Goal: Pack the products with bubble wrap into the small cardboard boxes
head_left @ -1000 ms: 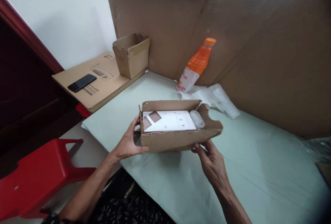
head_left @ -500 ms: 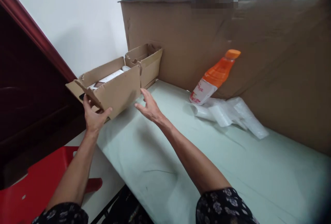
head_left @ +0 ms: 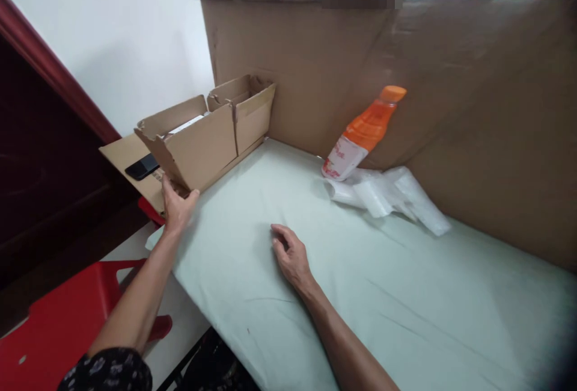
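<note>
In the head view, the near box (head_left: 202,147), brown cardboard with an uncovered top, sits at the flat carton's (head_left: 119,153) edge that borders the left side of the table (head_left: 406,325). Its long axis runs parallel to that edge, from the table's near-left corner toward its far-left corner; one end points back at the person, and the other meets the far box (head_left: 255,117) or comes right up to it (the join is too tight to tell which). A white item (head_left: 188,124) shows inside, mostly hidden by the walls.

The left hand (head_left: 177,207) grips the near box low at its near end, thumb at the bottom corner, fingers around the end wall. The right hand (head_left: 293,258) is apart from the box, near the middle of the table's left half, fingers loosely curled with nothing seen between them; whether it touches the cloth cannot be told.

A black phone (head_left: 142,167) lies on the flat carton, beside the box's near end. By the table's far edge, an orange bottle (head_left: 360,138) tilts cap-rightward before the cardboard panel (head_left: 473,108), with clear plastic wrap (head_left: 383,195) at its base.
</note>
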The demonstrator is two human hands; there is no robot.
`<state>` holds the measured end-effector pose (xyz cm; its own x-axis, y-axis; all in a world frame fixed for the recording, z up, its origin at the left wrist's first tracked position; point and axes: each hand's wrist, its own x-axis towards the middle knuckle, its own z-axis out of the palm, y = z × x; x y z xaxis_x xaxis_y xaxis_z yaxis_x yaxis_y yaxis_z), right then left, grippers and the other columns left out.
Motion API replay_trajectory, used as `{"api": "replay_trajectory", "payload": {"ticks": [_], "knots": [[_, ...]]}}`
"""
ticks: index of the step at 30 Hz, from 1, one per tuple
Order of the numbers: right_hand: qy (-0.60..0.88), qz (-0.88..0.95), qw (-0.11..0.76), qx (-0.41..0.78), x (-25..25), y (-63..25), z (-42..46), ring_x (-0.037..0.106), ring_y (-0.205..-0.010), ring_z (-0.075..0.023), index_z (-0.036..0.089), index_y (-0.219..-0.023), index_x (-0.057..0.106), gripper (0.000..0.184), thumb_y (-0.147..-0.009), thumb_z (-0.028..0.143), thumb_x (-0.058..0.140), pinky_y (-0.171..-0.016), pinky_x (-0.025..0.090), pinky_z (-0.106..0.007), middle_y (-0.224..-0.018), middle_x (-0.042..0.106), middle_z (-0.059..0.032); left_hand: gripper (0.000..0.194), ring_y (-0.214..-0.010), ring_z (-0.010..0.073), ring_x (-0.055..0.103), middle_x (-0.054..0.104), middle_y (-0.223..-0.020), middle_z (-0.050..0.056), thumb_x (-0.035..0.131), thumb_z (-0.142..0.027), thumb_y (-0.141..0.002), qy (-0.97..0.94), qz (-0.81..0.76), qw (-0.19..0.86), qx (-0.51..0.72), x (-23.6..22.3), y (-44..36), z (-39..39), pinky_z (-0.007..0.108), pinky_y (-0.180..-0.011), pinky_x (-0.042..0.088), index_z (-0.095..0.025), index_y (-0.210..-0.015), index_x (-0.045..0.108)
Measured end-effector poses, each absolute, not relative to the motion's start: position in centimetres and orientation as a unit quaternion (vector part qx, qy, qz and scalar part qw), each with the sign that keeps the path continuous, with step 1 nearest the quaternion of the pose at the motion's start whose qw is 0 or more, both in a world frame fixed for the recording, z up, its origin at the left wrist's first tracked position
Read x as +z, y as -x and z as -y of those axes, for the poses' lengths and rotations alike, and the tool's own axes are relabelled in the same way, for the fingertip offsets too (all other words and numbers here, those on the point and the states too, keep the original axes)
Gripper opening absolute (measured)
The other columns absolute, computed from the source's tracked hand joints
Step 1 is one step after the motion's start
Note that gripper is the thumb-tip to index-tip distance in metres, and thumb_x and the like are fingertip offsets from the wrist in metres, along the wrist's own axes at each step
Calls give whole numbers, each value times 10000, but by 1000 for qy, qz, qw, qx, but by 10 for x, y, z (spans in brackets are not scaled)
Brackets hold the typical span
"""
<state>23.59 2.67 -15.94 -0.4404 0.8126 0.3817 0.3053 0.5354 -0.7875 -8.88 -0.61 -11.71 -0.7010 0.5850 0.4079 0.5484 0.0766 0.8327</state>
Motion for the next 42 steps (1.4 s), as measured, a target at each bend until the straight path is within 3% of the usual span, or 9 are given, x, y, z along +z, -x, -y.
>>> {"api": "replay_trajectory", "payload": {"ticks": [8,12,16,24,26,28,32,39,42], "knots": [[323,870,294,228,-153,-244,23,620,-1201,-218,203,-1046,734,235,-831,142,663,-1071,473,-370,-1233,728,-74,442,-1394,403,467,580,-1420,198,528,-405,-898,-683,-654,70,318,-178,-60,86,625,-1179,314,-178,-1259,645],[322,912,214,138,-150,-312,62,536,-1308,-234,183,-1167,694,256,-934,215,594,-1069,451,-383,-1360,661,-81,438,-1372,391,492,593,-1412,207,432,-396,-962,-769,-579,34,269,-177,-112,101,607,-1143,355,-160,-1256,655],[473,839,249,105,-136,-431,86,569,-1272,-258,202,-1080,721,226,-886,160,613,-1064,442,-440,-1311,684,-100,413,-1371,377,499,594,-1423,186,448,-396,-975,-801,-542,22,251,-171,-154,103,594,-1142,360,-176,-1255,658],[777,537,260,-201,-5,-701,46,481,-1323,-379,118,-1187,643,362,-827,162,661,-1046,309,-571,-1378,591,-242,413,-1392,370,491,580,-1462,153,579,-349,-906,-840,-475,68,254,-167,-230,109,614,-1172,340,-226,-1293,656],[796,492,282,-213,16,-746,31,485,-1291,-428,80,-1031,650,235,-843,219,679,-998,272,-633,-1277,604,-328,404,-1394,363,493,584,-1457,154,574,-334,-909,-842,-474,63,248,-163,-239,110,608,-1164,360,-215,-1287,656],[793,481,318,-195,23,-774,18,542,-1218,-402,196,-687,571,257,-877,342,665,-962,287,-615,-1063,678,-272,392,-1392,353,499,593,-1449,154,564,-318,-915,-841,-478,59,249,-161,-242,110,599,-1155,379,-206,-1279,654],[797,506,299,-138,15,-779,9,654,-981,-355,292,-457,255,595,-855,372,689,-856,357,-559,-596,582,-99,376,-1383,350,512,602,-1436,155,569,-301,-909,-834,-480,64,264,-160,-240,111,602,-1150,396,-199,-1260,655],[727,643,199,-135,4,-668,56,642,-684,-271,212,-723,690,84,-792,255,711,-777,417,-467,-576,620,-63,515,-1385,340,505,514,-1489,177,610,-316,-893,-768,-522,133,346,-159,-235,110,557,-1129,457,-185,-1387,552],[614,749,226,-102,13,-602,88,648,-707,-251,235,-819,741,80,-818,270,670,-823,458,-460,-676,715,-56,653,-1441,343,441,443,-1543,180,645,-351,-881,-745,-527,166,374,-149,-238,112,564,-1165,417,-202,-1484,443]]}}
